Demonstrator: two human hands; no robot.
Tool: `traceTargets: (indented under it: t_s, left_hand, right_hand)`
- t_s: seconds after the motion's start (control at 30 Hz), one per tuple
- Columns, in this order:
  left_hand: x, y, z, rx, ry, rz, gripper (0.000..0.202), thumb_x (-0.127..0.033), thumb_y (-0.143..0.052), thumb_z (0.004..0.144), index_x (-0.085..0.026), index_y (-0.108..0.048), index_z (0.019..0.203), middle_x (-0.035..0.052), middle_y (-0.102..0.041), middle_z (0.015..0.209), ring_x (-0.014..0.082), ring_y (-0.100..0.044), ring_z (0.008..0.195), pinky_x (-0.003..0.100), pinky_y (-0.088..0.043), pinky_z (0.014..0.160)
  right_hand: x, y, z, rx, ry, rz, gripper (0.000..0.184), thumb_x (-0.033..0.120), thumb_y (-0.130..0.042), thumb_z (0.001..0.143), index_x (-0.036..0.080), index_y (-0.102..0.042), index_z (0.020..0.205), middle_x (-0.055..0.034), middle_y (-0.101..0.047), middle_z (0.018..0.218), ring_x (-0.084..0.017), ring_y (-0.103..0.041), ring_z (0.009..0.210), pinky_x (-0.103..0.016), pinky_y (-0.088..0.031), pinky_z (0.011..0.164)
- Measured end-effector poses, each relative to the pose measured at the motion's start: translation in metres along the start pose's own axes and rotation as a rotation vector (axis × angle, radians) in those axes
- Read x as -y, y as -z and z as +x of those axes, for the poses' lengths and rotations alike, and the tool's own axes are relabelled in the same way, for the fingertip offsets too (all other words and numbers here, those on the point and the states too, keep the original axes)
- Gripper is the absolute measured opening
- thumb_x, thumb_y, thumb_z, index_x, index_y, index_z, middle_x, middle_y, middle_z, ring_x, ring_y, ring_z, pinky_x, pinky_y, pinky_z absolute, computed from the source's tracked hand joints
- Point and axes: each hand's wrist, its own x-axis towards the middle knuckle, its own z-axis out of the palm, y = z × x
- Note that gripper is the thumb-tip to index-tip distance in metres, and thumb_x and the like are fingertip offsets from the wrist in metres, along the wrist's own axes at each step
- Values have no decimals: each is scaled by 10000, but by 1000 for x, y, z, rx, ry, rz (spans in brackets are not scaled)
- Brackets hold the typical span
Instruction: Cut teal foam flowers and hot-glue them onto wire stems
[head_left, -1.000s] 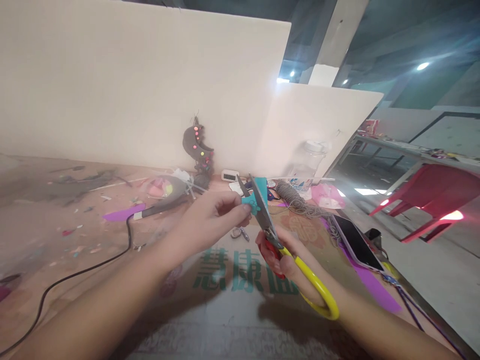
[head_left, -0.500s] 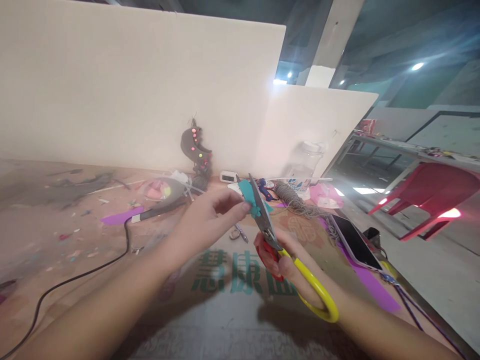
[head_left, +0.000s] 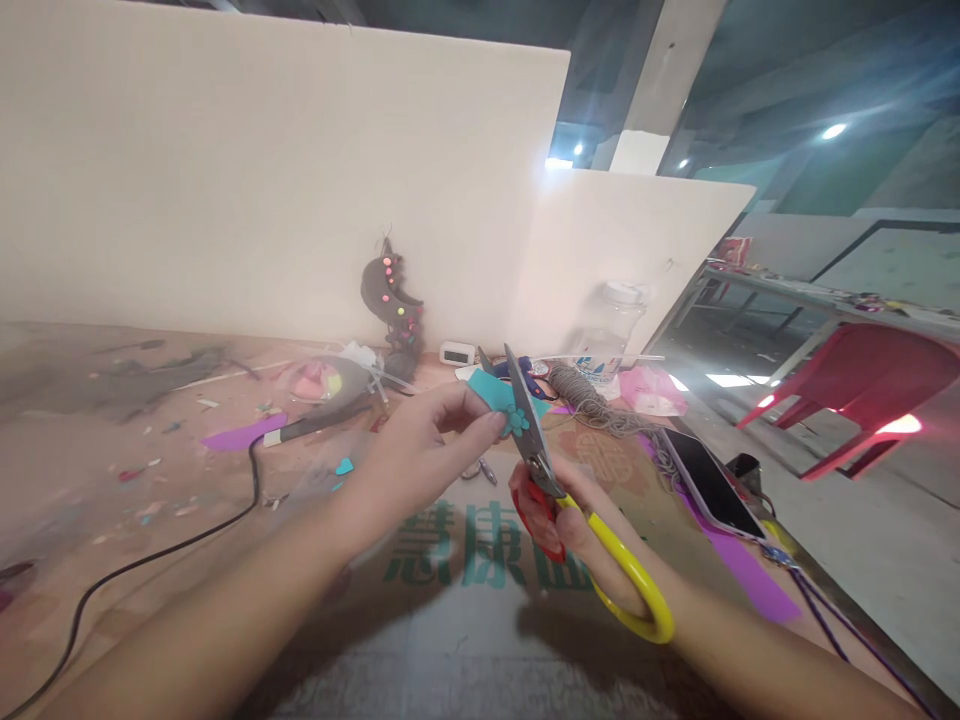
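Observation:
A teal sheet piece (head_left: 486, 388) with a flower-like cut edge is pinched between the thumb and fingers of my left hand (head_left: 439, 430). My right hand (head_left: 596, 550) grips scissors (head_left: 531, 425) with one yellow and one red handle. Their blades point up and away from me, parted, with the teal sheet lying between them. Small teal scraps (head_left: 343, 467) rest on the table to the left of my left hand. A small metal object (head_left: 487, 471) lies partly hidden beneath my hands.
A dark crescent ornament (head_left: 382, 285) with coloured dots leans near the white board (head_left: 262, 180). A clear bottle (head_left: 611, 325), grey cord (head_left: 581, 392) and phone (head_left: 712, 485) are on the right. At left, a black cable (head_left: 127, 570) crosses the scrap-strewn table.
Teal scraps now show on the table to the left, where none showed before. The scissor blades are wider apart. The teal sheet has tilted, so its flower-like edge shows more plainly.

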Motion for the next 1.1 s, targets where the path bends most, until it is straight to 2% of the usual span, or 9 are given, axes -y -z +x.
traceTargets:
  t_s: [0.3, 0.7, 1.1]
  left_hand:
    - [-1, -3, 0, -15, 18, 26, 302, -459, -615, 902, -191, -610, 763, 11, -668, 775, 167, -623, 747, 301, -486, 695]
    - [-1, 5, 2, 18, 0, -7, 283, -443, -595, 926, -194, -598, 790, -3, -642, 791, 149, -625, 719, 285, -484, 691]
    - [-2, 15, 6, -60, -61, 77, 310, -468, -595, 915, -188, -624, 784, -5, -631, 758, 146, -581, 719, 246, -442, 655]
  right_hand:
    - [-3, 1, 1, -31, -9, -39, 617, 760, -475, 871, 190, -543, 1097, -5, -429, 796, -136, -383, 641, -253, -373, 532]
    - [-3, 2, 0, 5, -4, 4, 546, 704, -487, 910, 192, -533, 1095, 18, -389, 805, -102, -323, 605, -236, -313, 512]
    - [4, 0, -1, -1, -64, -62, 588, 739, -497, 881, 182, -534, 1067, 20, -386, 780, -104, -311, 600, -227, -303, 494]
